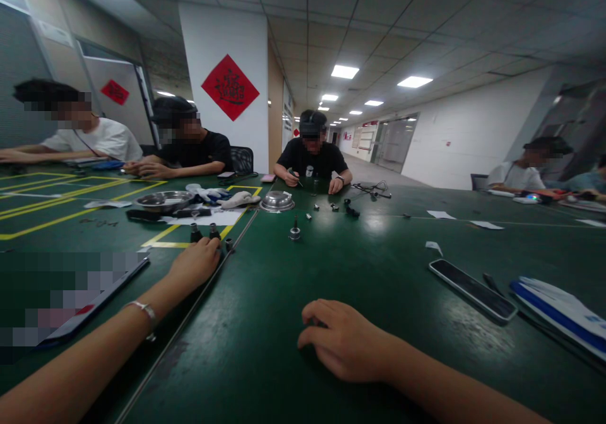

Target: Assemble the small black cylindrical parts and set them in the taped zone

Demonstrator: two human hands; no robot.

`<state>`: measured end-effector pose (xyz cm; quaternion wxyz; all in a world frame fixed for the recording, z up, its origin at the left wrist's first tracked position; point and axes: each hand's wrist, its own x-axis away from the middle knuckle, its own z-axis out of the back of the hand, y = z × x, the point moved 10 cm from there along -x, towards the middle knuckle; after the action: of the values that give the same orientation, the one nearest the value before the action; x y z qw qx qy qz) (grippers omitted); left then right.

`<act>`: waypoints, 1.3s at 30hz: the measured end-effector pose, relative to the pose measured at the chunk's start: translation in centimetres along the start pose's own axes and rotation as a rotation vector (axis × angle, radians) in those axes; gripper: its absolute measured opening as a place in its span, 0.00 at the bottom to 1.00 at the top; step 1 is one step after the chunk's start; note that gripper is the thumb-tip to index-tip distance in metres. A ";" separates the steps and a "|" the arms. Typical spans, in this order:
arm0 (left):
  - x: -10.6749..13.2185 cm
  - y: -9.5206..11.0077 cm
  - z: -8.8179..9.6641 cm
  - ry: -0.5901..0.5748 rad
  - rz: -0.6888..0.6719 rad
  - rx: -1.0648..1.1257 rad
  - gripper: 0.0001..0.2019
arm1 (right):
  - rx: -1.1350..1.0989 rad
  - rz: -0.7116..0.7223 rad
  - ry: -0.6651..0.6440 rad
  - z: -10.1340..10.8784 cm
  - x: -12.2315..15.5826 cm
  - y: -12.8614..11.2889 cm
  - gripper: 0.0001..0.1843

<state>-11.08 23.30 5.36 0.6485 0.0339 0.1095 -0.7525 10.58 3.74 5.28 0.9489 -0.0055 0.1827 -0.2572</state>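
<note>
My left hand (199,263) reaches to the far left of the table seam. Its fingers bend down around the lower part of a dark cylindrical part (214,229) with a pale rim; the fingertips are hidden. A similar cylinder (195,231) stands just left of it, and a shorter dark piece (229,244) sits at the right. Resting on the green table, my right hand (345,342) is loosely curled, thumb and fingers apart, holding nothing. Farther off, a round metal piece with a thin upright stem (294,231) stands on the table.
An upturned steel bowl (277,201), a steel basin (165,199) and gloves (239,199) lie beyond my left hand. Small metal parts (334,207) are near a co-worker (310,159) opposite. At right lie a phone (473,290) and a blue-white packet (561,310); a clipboard (101,298) is left.
</note>
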 end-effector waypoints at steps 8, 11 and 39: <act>-0.1 0.2 -0.1 0.093 0.053 0.045 0.29 | -0.010 -0.017 -0.038 -0.4 0.0 0.1 0.14; -0.5 0.2 -0.7 0.086 0.016 0.074 0.29 | -0.025 -0.025 -0.038 -0.4 0.0 0.1 0.15; -8.0 3.3 -0.8 0.107 0.047 0.091 0.32 | 0.060 0.041 -0.057 -0.3 0.1 -0.9 0.14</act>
<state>-6.62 30.76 5.68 0.6569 0.1061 0.1088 -0.7385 10.09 2.98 5.05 0.9585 0.0195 0.1477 -0.2430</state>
